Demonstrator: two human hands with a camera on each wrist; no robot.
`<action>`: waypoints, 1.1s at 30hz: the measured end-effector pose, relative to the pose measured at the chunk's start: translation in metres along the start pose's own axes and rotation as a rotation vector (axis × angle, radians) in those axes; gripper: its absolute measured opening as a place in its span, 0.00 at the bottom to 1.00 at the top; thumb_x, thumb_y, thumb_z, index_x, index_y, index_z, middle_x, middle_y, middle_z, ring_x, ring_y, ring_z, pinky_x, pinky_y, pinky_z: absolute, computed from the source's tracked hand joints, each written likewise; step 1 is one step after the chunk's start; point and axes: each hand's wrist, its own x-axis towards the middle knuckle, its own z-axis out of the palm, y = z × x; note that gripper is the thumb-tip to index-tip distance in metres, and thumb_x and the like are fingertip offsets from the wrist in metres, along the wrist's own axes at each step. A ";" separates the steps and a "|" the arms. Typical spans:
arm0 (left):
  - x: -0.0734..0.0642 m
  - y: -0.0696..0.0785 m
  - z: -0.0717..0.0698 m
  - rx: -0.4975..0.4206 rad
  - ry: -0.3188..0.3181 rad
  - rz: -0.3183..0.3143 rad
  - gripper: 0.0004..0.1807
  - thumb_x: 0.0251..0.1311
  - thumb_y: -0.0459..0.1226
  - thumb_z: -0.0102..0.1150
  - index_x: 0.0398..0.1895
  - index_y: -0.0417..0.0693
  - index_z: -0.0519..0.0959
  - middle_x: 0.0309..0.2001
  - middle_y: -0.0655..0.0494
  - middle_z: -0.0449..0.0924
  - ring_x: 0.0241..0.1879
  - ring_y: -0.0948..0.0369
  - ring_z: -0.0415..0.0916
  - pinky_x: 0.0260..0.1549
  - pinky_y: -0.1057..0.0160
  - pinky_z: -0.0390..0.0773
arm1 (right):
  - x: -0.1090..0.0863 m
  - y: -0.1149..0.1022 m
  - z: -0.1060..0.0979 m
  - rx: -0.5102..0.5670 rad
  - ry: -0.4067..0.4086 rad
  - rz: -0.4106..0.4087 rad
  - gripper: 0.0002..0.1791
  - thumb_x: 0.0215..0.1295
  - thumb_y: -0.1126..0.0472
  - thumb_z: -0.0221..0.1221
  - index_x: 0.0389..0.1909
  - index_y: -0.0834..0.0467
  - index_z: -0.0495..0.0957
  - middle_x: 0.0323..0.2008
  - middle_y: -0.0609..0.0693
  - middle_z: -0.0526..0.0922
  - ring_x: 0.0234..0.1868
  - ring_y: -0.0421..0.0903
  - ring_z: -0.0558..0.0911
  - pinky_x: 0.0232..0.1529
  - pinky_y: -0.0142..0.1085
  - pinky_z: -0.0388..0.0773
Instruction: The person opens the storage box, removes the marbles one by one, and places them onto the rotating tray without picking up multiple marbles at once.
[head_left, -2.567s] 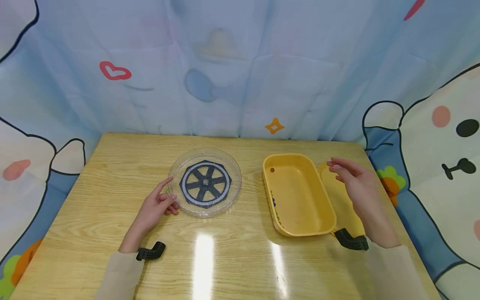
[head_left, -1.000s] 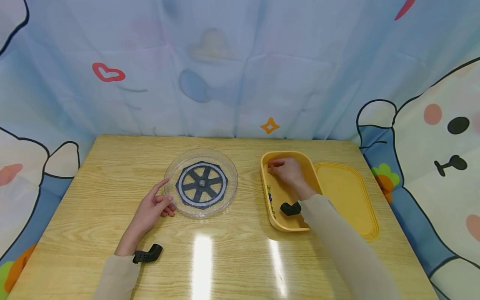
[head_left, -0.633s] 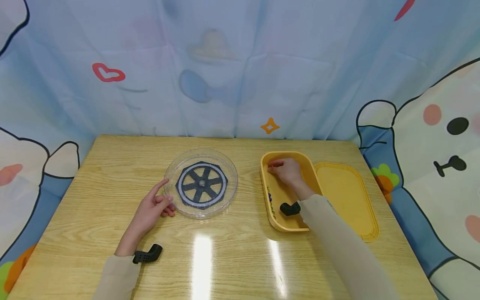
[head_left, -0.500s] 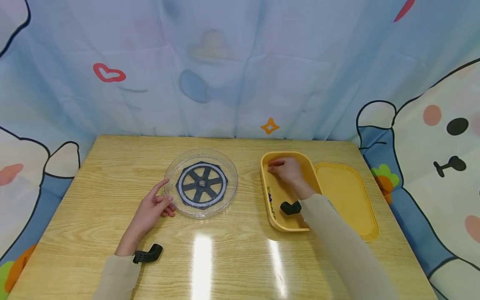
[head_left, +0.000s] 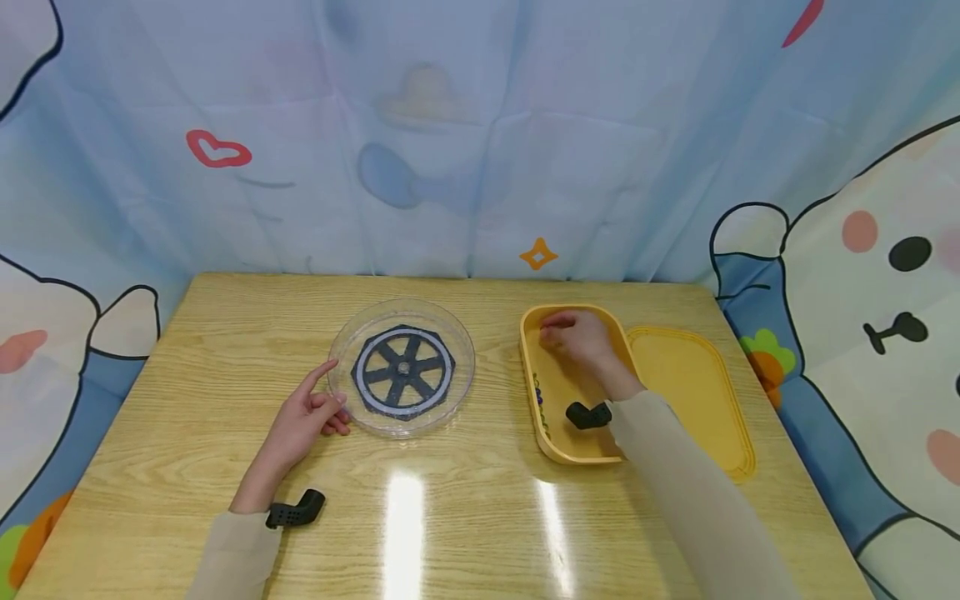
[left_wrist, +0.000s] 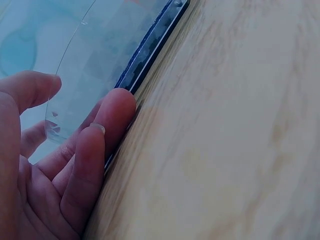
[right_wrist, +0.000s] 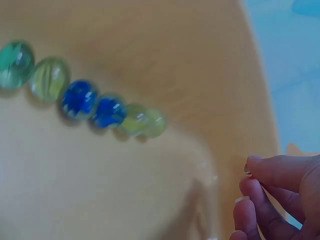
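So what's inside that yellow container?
Green, yellow and blue glass marbles in a row along one side, and the right hand. Anything between its fingertips or beneath the hand is hidden.

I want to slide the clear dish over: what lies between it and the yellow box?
Only bare wooden tabletop separates the clear dish from the yellow box, in the head view.

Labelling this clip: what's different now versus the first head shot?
Right hand moved left, from over the yellow lid into the far-left corner of the yellow tray. The brown marble that lay there is out of sight now; can't tell whether it's held. Unchanged: left hand still touches the clear dish, other marbles still line the tray's left wall.
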 end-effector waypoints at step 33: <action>-0.002 0.004 0.001 0.003 -0.002 -0.001 0.33 0.73 0.39 0.54 0.78 0.54 0.55 0.31 0.43 0.84 0.28 0.52 0.84 0.30 0.63 0.80 | -0.043 -0.092 0.054 0.191 -0.058 -0.185 0.11 0.64 0.64 0.67 0.46 0.62 0.85 0.41 0.53 0.87 0.41 0.49 0.81 0.40 0.38 0.76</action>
